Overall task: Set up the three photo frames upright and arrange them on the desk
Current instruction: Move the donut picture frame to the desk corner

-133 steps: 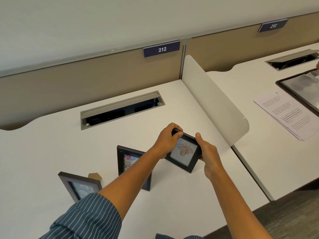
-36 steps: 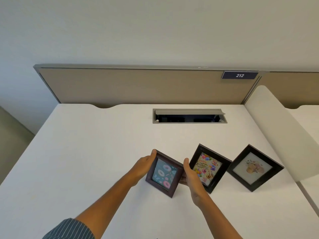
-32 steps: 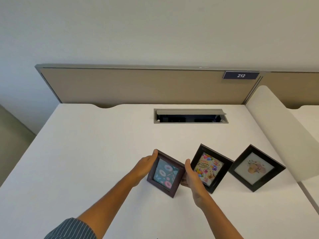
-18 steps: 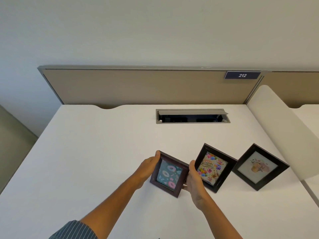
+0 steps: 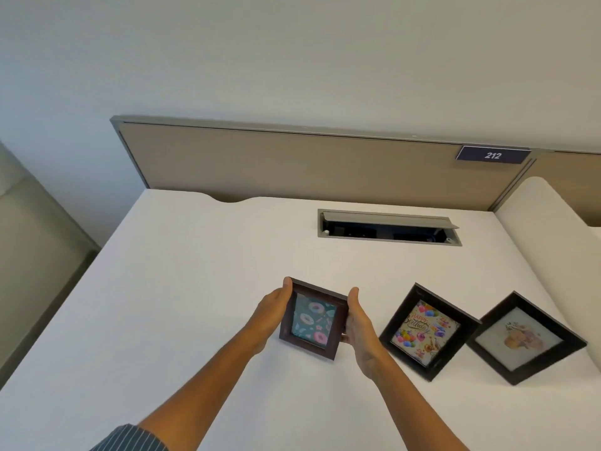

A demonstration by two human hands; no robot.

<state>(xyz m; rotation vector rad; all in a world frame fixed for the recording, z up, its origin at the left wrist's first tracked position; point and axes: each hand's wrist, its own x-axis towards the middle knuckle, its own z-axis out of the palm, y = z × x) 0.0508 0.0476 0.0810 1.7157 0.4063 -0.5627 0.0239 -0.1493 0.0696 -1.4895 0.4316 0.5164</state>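
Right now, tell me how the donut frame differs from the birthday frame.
The donut frame has a brownish border; the birthday frame has a black one. The donut frame sits between the left hand and the right hand; the birthday frame stands untouched. The donut frame looks smaller. Both stand upright on the desk.

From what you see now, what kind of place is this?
Probably an open-plan office workstation: a white desk with a cable hatch, a beige partition panel, and a seat number plate "212".
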